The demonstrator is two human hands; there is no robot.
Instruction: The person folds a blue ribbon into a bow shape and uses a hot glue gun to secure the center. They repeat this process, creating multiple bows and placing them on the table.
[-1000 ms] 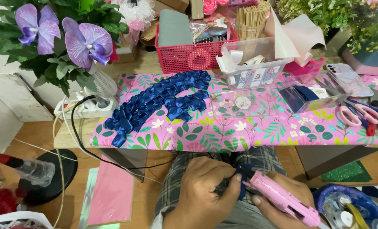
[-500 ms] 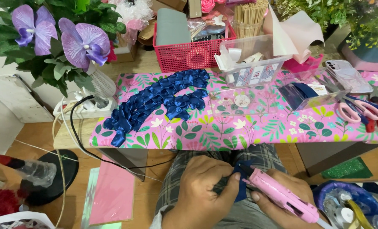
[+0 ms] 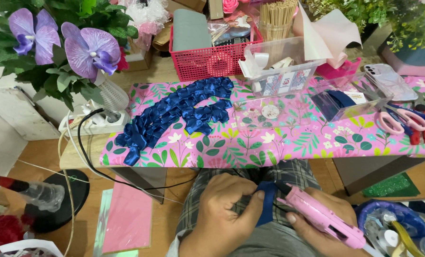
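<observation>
My left hand point(image 3: 224, 214) pinches a folded strip of dark blue ribbon point(image 3: 266, 203) over my lap. My right hand point(image 3: 317, 227) grips a pink glue gun point(image 3: 317, 214), its dark nozzle touching the top of the ribbon. On the low table with a pink floral cover point(image 3: 269, 143) lies a long heap of finished blue ribbon petals point(image 3: 174, 114). A clear box point(image 3: 338, 102) to the right holds more blue ribbon.
A red mesh basket point(image 3: 207, 59), a clear plastic tub point(image 3: 281, 71), pink scissors point(image 3: 403, 119) and a phone point(image 3: 388, 81) sit on the table. Purple artificial orchids point(image 3: 65, 43) stand at the left by a white power strip point(image 3: 93, 121) with a black cable. Pink paper point(image 3: 126, 219) lies on the floor.
The glue gun has shifted slightly left, bringing its nozzle against the ribbon strip. My left hand keeps its pinch on the ribbon.
</observation>
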